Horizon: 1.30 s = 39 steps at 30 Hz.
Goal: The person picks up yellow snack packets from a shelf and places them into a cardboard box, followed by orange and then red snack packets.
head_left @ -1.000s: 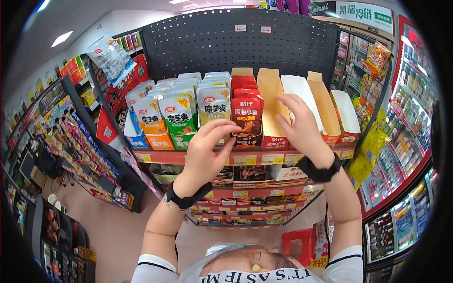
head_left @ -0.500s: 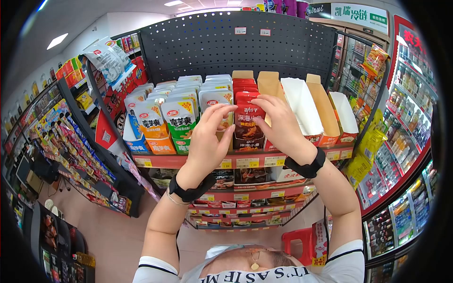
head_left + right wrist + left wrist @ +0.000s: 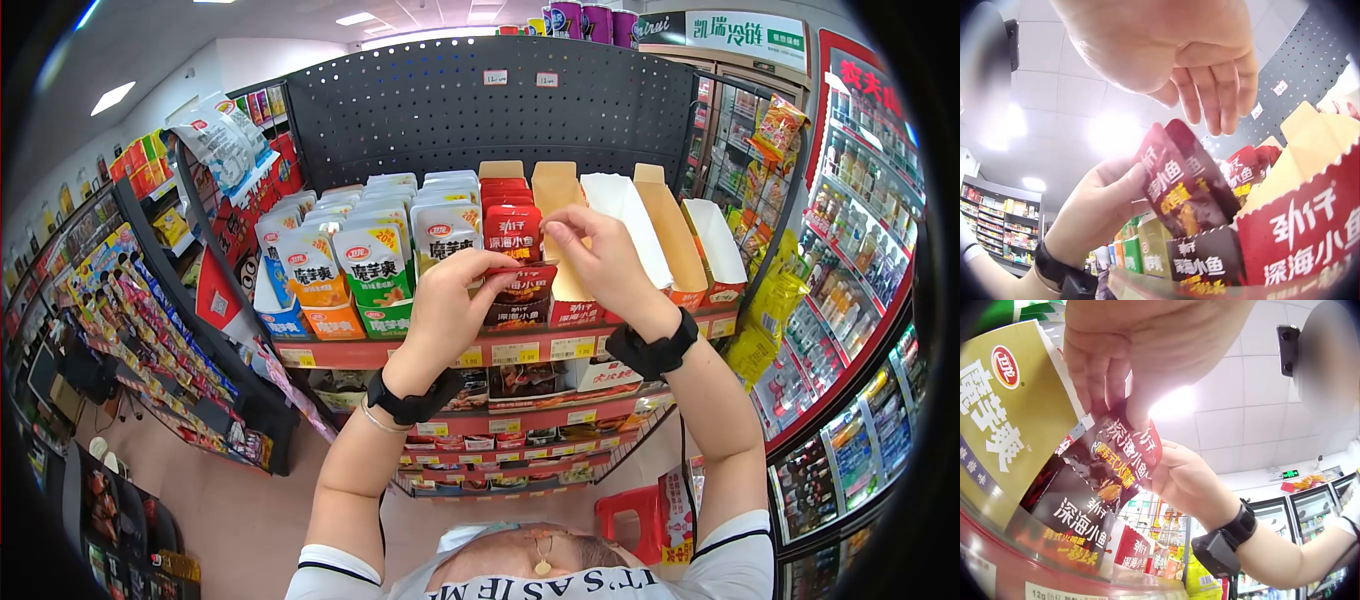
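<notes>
My left hand (image 3: 447, 305) pinches the top edge of a dark red fish-snack packet (image 3: 527, 284), which leans forward at the front of its display box (image 3: 515, 314). In the right wrist view, the left hand (image 3: 1094, 215) holds this packet (image 3: 1175, 200) by its left side, with another packet edge just behind. More red packets (image 3: 512, 228) stand upright behind it. My right hand (image 3: 604, 262) is to the right of the packets, its fingers loosely bent; the right wrist view shows this hand (image 3: 1172, 50) above them, holding nothing.
White, green and orange pouches (image 3: 372, 262) fill boxes on the left. Open-topped cartons (image 3: 625, 225) line the shelf's right part. A perforated back panel (image 3: 480, 120) rises behind, and a red price rail (image 3: 450, 358) runs along the front.
The front packet has tipped forward, its top now pinched by my left hand. My right hand has moved left from the empty carton, then slightly back right from the red packets.
</notes>
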Each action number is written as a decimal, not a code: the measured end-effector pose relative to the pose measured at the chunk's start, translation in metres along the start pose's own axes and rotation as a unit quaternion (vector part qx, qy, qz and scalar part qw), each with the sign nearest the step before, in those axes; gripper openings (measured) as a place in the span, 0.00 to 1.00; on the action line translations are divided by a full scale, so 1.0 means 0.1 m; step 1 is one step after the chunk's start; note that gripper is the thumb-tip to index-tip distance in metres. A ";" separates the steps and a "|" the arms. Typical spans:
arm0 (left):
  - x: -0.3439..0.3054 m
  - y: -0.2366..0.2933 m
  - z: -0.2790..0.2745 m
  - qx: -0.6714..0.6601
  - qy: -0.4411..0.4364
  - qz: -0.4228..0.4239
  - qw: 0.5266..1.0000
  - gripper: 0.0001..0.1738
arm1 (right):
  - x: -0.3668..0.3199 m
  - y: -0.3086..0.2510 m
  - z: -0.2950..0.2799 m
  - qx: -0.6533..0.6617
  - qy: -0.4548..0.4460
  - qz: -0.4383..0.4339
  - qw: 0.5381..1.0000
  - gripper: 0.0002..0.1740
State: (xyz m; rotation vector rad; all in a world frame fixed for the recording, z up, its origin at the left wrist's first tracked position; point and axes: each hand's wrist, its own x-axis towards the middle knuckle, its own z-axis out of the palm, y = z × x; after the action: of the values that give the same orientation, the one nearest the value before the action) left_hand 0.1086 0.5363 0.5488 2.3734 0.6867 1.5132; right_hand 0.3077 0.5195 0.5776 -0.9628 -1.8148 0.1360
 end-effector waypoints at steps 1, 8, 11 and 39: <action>0.00 0.01 0.00 0.000 0.000 0.002 1.000 0.09 | 0.05 0.10 0.00 -0.043 0.016 -0.010 0.999 0.09; -0.01 0.01 0.01 -0.037 0.011 -0.023 0.999 0.05 | 0.21 0.24 0.08 -0.234 -0.014 -0.048 0.971 0.14; -0.01 0.00 0.01 -0.039 0.007 -0.031 0.999 0.05 | 0.19 0.29 0.15 -0.254 -0.026 -0.062 0.965 0.15; 0.04 0.09 -0.02 0.012 0.105 0.062 0.992 0.07 | 0.19 0.10 -0.14 0.081 0.088 -0.001 0.993 0.09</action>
State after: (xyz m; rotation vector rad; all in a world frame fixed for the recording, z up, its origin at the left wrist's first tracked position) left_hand 0.1110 0.5307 0.5569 2.3357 0.6141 1.8362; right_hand 0.3218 0.5342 0.5934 -0.8314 -1.6161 0.1880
